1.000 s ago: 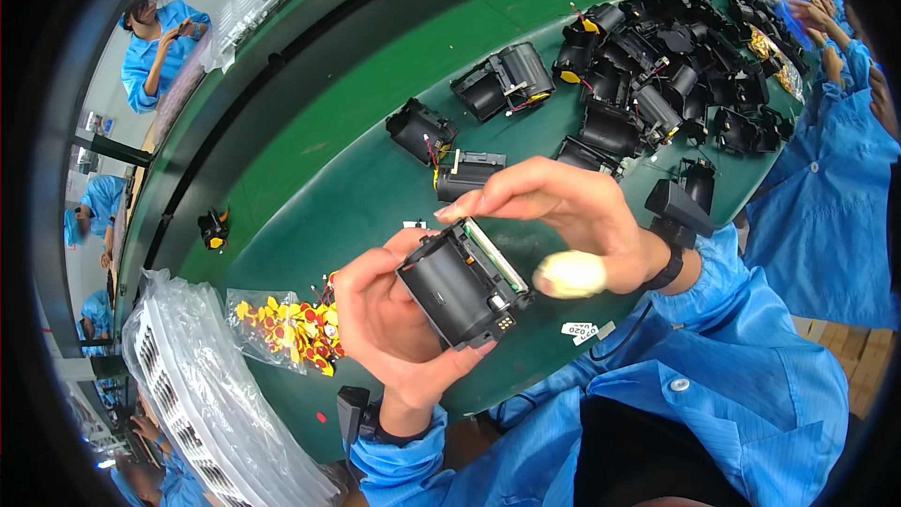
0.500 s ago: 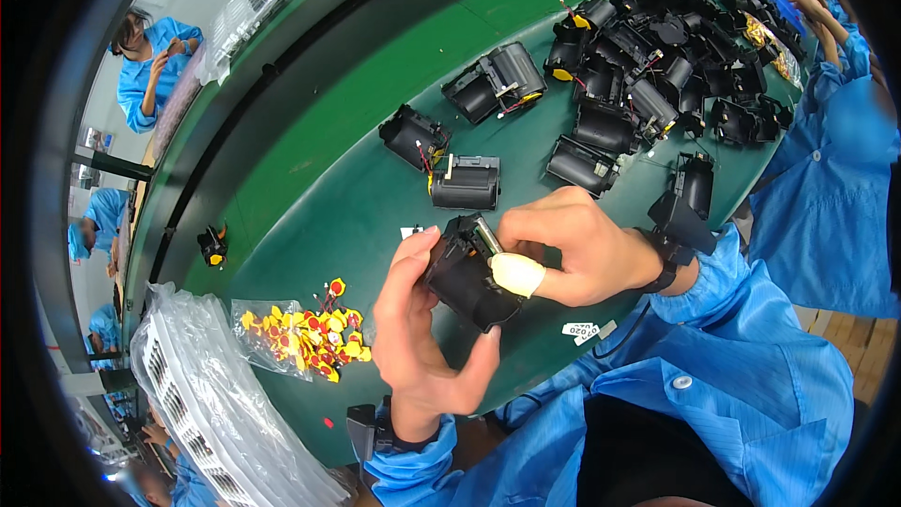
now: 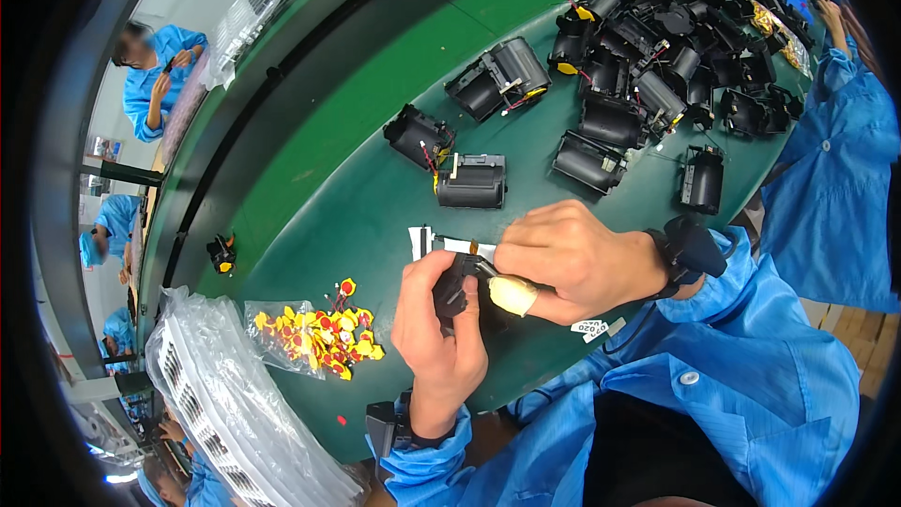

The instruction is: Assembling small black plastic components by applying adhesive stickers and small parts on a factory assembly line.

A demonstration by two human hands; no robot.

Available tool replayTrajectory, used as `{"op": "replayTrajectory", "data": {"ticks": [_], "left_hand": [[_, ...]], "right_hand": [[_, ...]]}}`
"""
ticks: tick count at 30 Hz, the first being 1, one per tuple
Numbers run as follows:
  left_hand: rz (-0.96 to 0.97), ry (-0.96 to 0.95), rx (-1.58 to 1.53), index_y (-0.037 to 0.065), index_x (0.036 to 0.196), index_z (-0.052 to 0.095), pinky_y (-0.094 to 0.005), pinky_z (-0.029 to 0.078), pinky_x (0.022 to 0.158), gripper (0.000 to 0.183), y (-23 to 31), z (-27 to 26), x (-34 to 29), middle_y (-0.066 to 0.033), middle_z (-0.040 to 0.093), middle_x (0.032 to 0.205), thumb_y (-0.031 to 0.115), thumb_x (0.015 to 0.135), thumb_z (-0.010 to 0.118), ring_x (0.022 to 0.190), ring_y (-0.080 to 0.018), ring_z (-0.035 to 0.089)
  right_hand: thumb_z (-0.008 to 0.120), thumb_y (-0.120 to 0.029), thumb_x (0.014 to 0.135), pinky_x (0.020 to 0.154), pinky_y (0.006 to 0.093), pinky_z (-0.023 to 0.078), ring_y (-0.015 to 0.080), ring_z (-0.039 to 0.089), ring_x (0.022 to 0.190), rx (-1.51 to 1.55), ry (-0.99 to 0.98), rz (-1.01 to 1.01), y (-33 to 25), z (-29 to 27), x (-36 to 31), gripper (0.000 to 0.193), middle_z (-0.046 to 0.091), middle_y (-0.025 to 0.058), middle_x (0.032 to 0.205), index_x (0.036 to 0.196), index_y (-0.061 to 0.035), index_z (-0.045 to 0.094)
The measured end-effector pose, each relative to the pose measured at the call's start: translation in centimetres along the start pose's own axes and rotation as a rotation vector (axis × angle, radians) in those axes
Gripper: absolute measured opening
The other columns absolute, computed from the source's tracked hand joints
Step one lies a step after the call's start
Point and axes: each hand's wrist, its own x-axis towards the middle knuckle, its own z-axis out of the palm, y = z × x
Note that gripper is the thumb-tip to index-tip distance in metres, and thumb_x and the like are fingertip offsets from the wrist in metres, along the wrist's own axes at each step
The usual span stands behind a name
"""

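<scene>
My left hand (image 3: 436, 338) grips a black plastic housing (image 3: 453, 291), its thumb on the near face; the hand covers much of the part. Close against the housing's right end is my right hand (image 3: 572, 258), fingers curled and pressed together. A pale yellow cover (image 3: 513, 296) wraps its thumb. Whatever is pinched there is hidden by the fingers. Just beyond the hands lies a white strip-like piece (image 3: 416, 242) on the green table. Farther off rests another black housing (image 3: 471, 182) with thin red and yellow wires.
Many black housings (image 3: 638, 66) are heaped at the far right. Yellow-and-red wired parts (image 3: 328, 329) spill from a clear bag on the left, beside a plastic-wrapped white tray (image 3: 211, 404). White labels (image 3: 593, 329) lie near my right forearm. A co-worker's blue sleeve (image 3: 835, 160) is at right.
The housing has turned in my left hand, so its open hollow no longer faces up. My left thumb has closed onto it. My right hand stays against its end.
</scene>
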Motion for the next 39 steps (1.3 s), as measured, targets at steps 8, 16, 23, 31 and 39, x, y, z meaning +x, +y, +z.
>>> {"op": "replayTrajectory", "data": {"ticks": [8, 16, 23, 31, 39], "left_hand": [[0.022, 0.023, 0.094, -0.004, 0.114, 0.057, -0.0252, 0.046, 0.07, 0.023, 0.1, 0.3, -0.3, -0.0072, 0.061, 0.091, -0.003, 0.092, 0.062, 0.076, -0.0123, 0.057], [-0.001, -0.065, -0.051, -0.005, 0.114, 0.056, -0.0269, 0.048, 0.062, 0.03, -0.3, -0.4, -0.2, -0.0113, 0.062, 0.085, -0.006, 0.086, 0.066, 0.069, -0.0151, 0.061], [0.064, -0.005, -0.009, -0.007, 0.125, 0.051, -0.0233, 0.043, 0.075, 0.035, 0.6, -0.3, -0.6, -0.0084, 0.063, 0.089, 0.001, 0.091, 0.057, 0.081, -0.0113, 0.056], [-0.14, 0.048, -0.311, -0.005, 0.126, 0.05, -0.0211, 0.038, 0.066, 0.036, 0.1, -0.9, 0.2, -0.003, 0.058, 0.079, 0.0, 0.093, 0.062, 0.07, -0.0075, 0.049], [-0.027, 0.186, -0.317, -0.003, 0.126, 0.049, -0.0227, 0.038, 0.066, 0.035, 0.4, -0.6, -1.0, -0.0055, 0.061, 0.075, 0.008, 0.093, 0.058, 0.07, -0.009, 0.054]], "right_hand": [[0.066, -0.012, 0.084, 0.048, 0.0446, 0.044, 0.0338, 0.058, 0.056, 0.063, -0.002, 0.058, -0.6, 0.0, 0.1, 0.02, 0.056, 0.012, 0.068, 0.094, 0.003, 0.057], [0.064, -0.013, 0.085, 0.05, 0.0453, 0.044, 0.0353, 0.06, 0.059, 0.175, -0.12, 0.12, -0.5, -1.0, 0.3, 0.018, 0.059, 0.0135, 0.067, 0.09, 0.0031, 0.057], [0.066, -0.01, 0.082, 0.046, 0.0452, 0.043, 0.0355, 0.059, 0.056, 0.062, -0.095, 0.097, -1.4, 0.6, 0.2, 0.016, 0.056, 0.0134, 0.065, 0.083, 0.0024, 0.055], [0.07, -0.023, 0.087, 0.049, 0.0375, 0.044, 0.025, 0.058, 0.052, 0.416, -0.033, 0.366, -1.4, -0.6, 1.0, 0.027, 0.056, 0.0108, 0.063, 0.077, -0.0006, 0.058], [0.069, -0.016, 0.09, 0.048, 0.0305, 0.046, 0.0181, 0.062, 0.051, 0.498, -0.321, 0.477, -4.1, -2.8, 4.5, 0.022, 0.062, 0.0113, 0.062, 0.097, 0.0047, 0.066]]}}
